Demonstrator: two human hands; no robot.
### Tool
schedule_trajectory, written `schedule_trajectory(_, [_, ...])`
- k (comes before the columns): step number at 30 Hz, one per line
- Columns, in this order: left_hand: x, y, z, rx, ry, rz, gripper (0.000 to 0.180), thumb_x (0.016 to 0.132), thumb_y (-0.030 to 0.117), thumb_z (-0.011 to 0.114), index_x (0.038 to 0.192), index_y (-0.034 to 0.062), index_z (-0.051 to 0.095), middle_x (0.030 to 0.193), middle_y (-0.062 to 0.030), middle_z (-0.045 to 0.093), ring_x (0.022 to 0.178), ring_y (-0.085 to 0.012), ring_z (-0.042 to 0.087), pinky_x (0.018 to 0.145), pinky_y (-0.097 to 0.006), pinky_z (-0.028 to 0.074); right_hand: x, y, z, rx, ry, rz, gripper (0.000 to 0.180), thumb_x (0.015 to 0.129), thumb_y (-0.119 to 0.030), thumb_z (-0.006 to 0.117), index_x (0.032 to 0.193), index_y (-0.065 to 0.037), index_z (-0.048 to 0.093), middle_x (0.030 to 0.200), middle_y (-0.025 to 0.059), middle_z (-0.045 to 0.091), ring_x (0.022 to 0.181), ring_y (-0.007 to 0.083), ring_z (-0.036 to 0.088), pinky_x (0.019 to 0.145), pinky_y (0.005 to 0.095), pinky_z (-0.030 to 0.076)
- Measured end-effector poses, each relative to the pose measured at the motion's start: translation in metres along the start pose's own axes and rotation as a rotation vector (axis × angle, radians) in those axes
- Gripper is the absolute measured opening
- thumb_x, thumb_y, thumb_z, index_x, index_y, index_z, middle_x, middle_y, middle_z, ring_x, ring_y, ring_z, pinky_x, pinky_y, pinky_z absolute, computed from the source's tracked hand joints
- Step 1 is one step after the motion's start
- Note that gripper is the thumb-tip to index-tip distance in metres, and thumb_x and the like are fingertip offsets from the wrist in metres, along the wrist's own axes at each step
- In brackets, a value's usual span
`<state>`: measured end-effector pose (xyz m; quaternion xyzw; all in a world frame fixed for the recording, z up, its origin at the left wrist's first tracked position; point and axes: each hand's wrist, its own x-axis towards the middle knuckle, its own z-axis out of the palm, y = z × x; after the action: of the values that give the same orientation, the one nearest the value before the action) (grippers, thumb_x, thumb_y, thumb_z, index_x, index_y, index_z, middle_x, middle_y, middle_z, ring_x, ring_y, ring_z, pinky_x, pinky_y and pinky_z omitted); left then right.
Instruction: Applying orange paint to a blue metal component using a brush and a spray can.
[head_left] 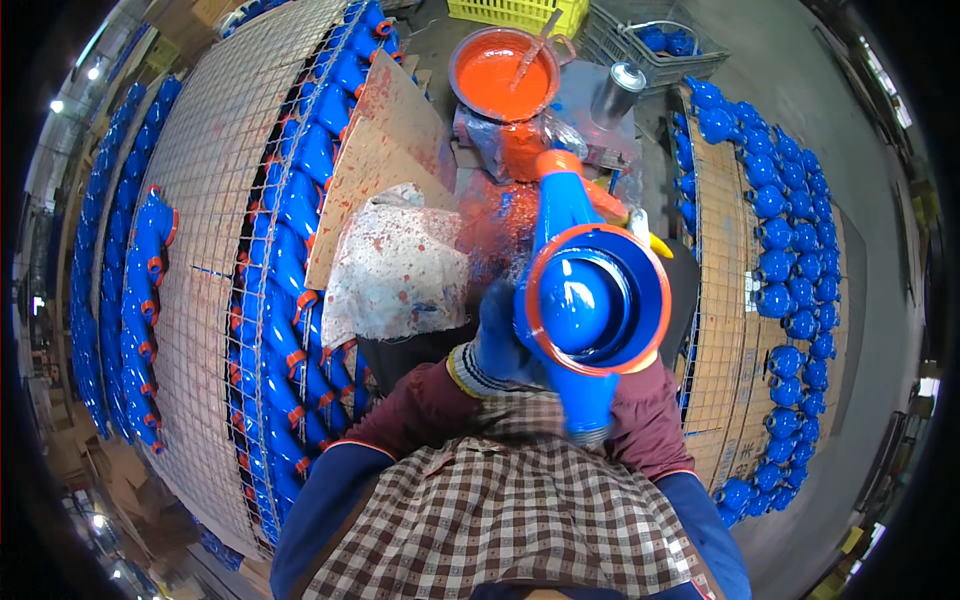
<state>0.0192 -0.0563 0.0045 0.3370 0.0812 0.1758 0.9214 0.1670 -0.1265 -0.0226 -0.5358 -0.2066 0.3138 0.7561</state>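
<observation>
I hold a blue cast pump casing upright over my lap, its round flange facing me with the rim painted orange. My left hand, in a blue-stained glove, grips the casing's left side just under the flange. My right hand is mostly hidden behind the casing's upper right edge. Only an orange-smeared glove shows there, closed around a yellow-handled brush that sticks out to the right.
A basin of orange paint with a stirring stick stands ahead, a metal can beside it. Wire-mesh racks of blue casings run along the left and right. Cardboard and a paint-stained cloth lie left of my hands.
</observation>
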Motion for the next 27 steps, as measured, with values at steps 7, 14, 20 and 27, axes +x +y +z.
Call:
schedule_trajectory(7, [0.033, 0.033, 0.003, -0.648, -0.236, -0.251, 0.086, 0.087, 0.068, 0.047, 0.145, 0.0079, 0.031, 0.143, -0.0123, 0.043, 0.126, -0.0262, 0.048, 0.107, -0.042, 0.037, 0.024, -0.048, -0.018, -0.725, 0.242, -0.45, 0.027, 0.098, -0.027, 0.055, 0.114, -0.005, 0.057, 0.094, 0.0058, 0.062, 0.08, 0.0108, 0.06, 0.069, 0.0219, 0.051])
schedule_trajectory(14, [0.037, 0.043, 0.004, 1.048, -0.081, 0.012, 0.076, 0.069, 0.031, 0.077, 0.132, 0.0072, 0.043, 0.123, -0.012, 0.055, 0.111, -0.0261, 0.057, 0.093, -0.038, 0.048, 0.055, -0.112, -0.021, -0.698, 0.085, -0.45, 0.019, 0.088, -0.019, 0.068, 0.102, -0.006, 0.066, 0.088, 0.0036, 0.064, 0.067, 0.0147, 0.059, 0.062, 0.028, 0.049])
schedule_trajectory(20, [0.038, 0.046, 0.018, 1.812, -0.213, 0.402, 0.049, 0.06, 0.018, 0.076, 0.104, 0.0098, 0.057, 0.095, -0.0101, 0.059, 0.081, -0.0324, 0.058, 0.068, -0.043, 0.05, 0.063, -0.102, -0.009, -1.366, -0.279, -0.78, 0.027, 0.084, -0.017, 0.068, 0.111, -0.019, 0.067, 0.082, 0.0086, 0.062, 0.068, 0.0251, 0.06, 0.057, 0.0362, 0.047])
schedule_trajectory(27, [0.039, 0.044, 0.017, 1.851, -0.186, 0.405, 0.051, 0.06, 0.02, 0.078, 0.106, 0.0096, 0.057, 0.098, -0.01, 0.058, 0.085, -0.0317, 0.059, 0.069, -0.042, 0.05, 0.041, -0.113, -0.007, -1.507, -0.257, -0.913, 0.022, 0.083, -0.018, 0.069, 0.106, -0.02, 0.069, 0.078, 0.0065, 0.063, 0.063, 0.0247, 0.059, 0.054, 0.0337, 0.046])
